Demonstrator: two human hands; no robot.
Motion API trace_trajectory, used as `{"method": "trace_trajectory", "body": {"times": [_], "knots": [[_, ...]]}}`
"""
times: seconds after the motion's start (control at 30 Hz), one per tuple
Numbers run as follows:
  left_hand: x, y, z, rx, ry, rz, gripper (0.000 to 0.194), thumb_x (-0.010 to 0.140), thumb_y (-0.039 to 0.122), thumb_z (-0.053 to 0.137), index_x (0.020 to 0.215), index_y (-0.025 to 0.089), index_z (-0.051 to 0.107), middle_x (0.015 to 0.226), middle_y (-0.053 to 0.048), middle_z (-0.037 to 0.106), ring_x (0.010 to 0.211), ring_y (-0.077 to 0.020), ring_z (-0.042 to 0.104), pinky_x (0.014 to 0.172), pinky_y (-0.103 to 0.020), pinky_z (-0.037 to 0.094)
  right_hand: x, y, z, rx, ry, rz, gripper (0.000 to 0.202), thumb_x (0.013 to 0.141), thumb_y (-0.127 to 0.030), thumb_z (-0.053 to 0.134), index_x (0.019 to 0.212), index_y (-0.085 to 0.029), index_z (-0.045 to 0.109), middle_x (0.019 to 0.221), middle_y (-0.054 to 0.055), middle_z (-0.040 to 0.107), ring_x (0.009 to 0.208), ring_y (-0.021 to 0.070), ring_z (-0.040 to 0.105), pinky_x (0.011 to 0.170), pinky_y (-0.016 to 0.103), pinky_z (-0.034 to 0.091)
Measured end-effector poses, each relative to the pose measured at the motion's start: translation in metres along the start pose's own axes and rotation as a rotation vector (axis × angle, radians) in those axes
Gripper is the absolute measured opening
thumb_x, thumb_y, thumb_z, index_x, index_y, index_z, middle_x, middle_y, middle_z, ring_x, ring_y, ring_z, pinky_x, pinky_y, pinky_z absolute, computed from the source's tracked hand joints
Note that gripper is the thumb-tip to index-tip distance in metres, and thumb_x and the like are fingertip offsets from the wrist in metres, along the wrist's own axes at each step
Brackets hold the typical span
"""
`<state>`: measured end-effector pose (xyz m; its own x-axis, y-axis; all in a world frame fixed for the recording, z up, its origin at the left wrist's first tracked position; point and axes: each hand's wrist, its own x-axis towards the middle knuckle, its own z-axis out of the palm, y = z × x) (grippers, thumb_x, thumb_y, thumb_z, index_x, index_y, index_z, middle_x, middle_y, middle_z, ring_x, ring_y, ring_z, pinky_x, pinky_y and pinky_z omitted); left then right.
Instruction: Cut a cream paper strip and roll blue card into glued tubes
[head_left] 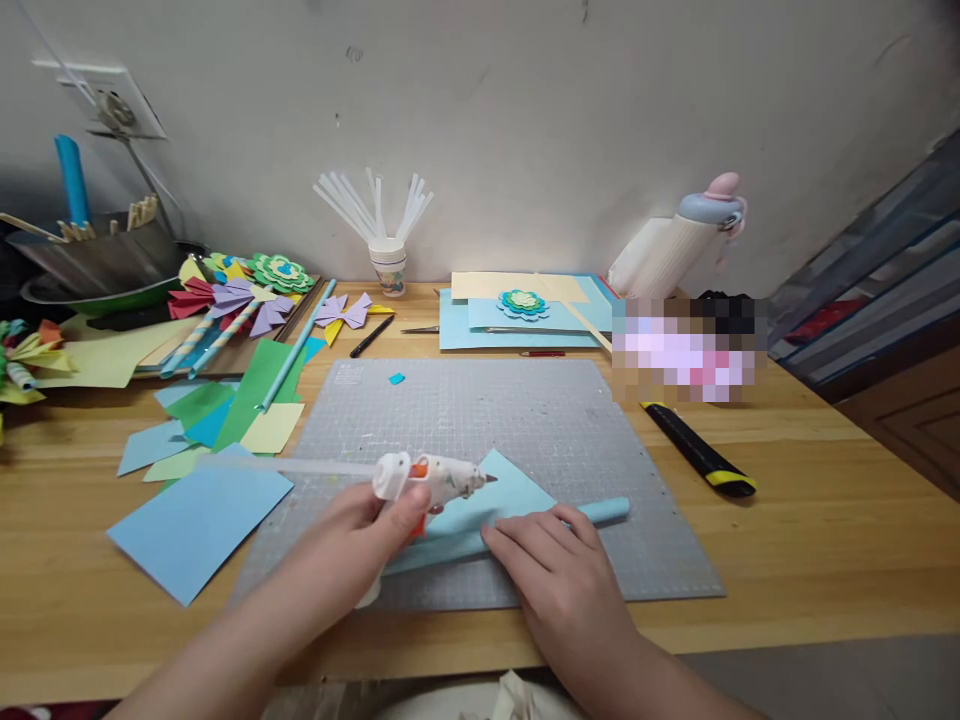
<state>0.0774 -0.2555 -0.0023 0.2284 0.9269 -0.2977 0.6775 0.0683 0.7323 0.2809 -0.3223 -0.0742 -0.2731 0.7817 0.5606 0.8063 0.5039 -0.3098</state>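
Observation:
My left hand [390,515] is wrapped round the handle of a white hot glue gun [442,478] with an orange trigger. A long clear glue stick [300,465] runs out of its back, and the dark nozzle points right above the paper. Below it lies a light blue sheet of paper [491,480], partly rolled into a tube along its near edge. My right hand [559,570] holds this roll down, fingers bent together over it; the tube's right end sticks out beyond them. Under the paper is a grey cutting mat [637,540].
Left of the mat lie a blue square sheet [199,525], green scraps and paper flowers [247,300]. Behind stand a paper cup [388,268] of white glue sticks and a leaning bottle [679,240]. A black-and-yellow case [697,450] rests at the right. A metal pot [97,255] stands far left.

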Motion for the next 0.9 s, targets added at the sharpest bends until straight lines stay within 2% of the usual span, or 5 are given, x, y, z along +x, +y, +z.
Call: {"method": "trace_trajectory", "body": {"times": [0.1, 0.27, 0.4, 0.67, 0.9], "knots": [[0.007, 0.009, 0.009, -0.028, -0.155, -0.031, 0.059, 0.082, 0.07, 0.035, 0.083, 0.023, 0.072, 0.081, -0.003, 0.07, 0.077, -0.0226, 0.062, 0.063, -0.029, 0.044, 0.002, 0.0, 0.0, 0.003, 0.009, -0.015, 0.033, 0.098, -0.015, 0.033, 0.102, -0.017, 0.066, 0.088, 0.005, 0.07, 0.079, 0.0161, 0.057, 0.083, 0.035, 0.033], [0.019, 0.018, 0.015, 0.024, -0.251, -0.072, 0.065, 0.078, 0.076, 0.034, 0.074, 0.021, 0.069, 0.072, -0.002, 0.064, 0.066, -0.0193, 0.056, 0.056, -0.026, 0.034, 0.002, 0.0, 0.001, -0.011, 0.013, -0.021, 0.033, 0.099, -0.017, 0.034, 0.101, -0.017, 0.067, 0.083, 0.005, 0.069, 0.078, 0.0161, 0.057, 0.082, 0.034, 0.033], [0.023, 0.024, 0.02, 0.087, -0.287, 0.015, 0.065, 0.081, 0.073, 0.031, 0.069, 0.019, 0.063, 0.064, 0.0, 0.056, 0.061, -0.0161, 0.05, 0.055, -0.025, 0.03, 0.002, 0.0, 0.001, -0.024, 0.01, -0.023, 0.032, 0.099, -0.017, 0.035, 0.1, -0.018, 0.067, 0.082, 0.005, 0.068, 0.077, 0.0159, 0.056, 0.081, 0.034, 0.033], [0.022, 0.027, 0.02, 0.217, -0.222, 0.315, 0.055, 0.092, 0.056, 0.03, 0.065, 0.019, 0.059, 0.062, 0.002, 0.056, 0.057, -0.0125, 0.045, 0.061, -0.025, 0.031, 0.004, -0.001, -0.001, -0.025, 0.028, -0.034, 0.034, 0.1, -0.018, 0.033, 0.098, -0.016, 0.067, 0.082, 0.005, 0.069, 0.077, 0.0164, 0.057, 0.08, 0.035, 0.033], [0.01, 0.015, 0.008, 0.271, -0.124, 0.286, 0.05, 0.092, 0.054, 0.032, 0.071, 0.021, 0.062, 0.065, 0.002, 0.062, 0.058, -0.0131, 0.052, 0.058, -0.024, 0.034, -0.001, 0.001, 0.001, -0.004, 0.002, -0.019, 0.033, 0.099, -0.017, 0.033, 0.103, -0.017, 0.066, 0.088, 0.005, 0.07, 0.08, 0.0169, 0.057, 0.083, 0.036, 0.033]]}}
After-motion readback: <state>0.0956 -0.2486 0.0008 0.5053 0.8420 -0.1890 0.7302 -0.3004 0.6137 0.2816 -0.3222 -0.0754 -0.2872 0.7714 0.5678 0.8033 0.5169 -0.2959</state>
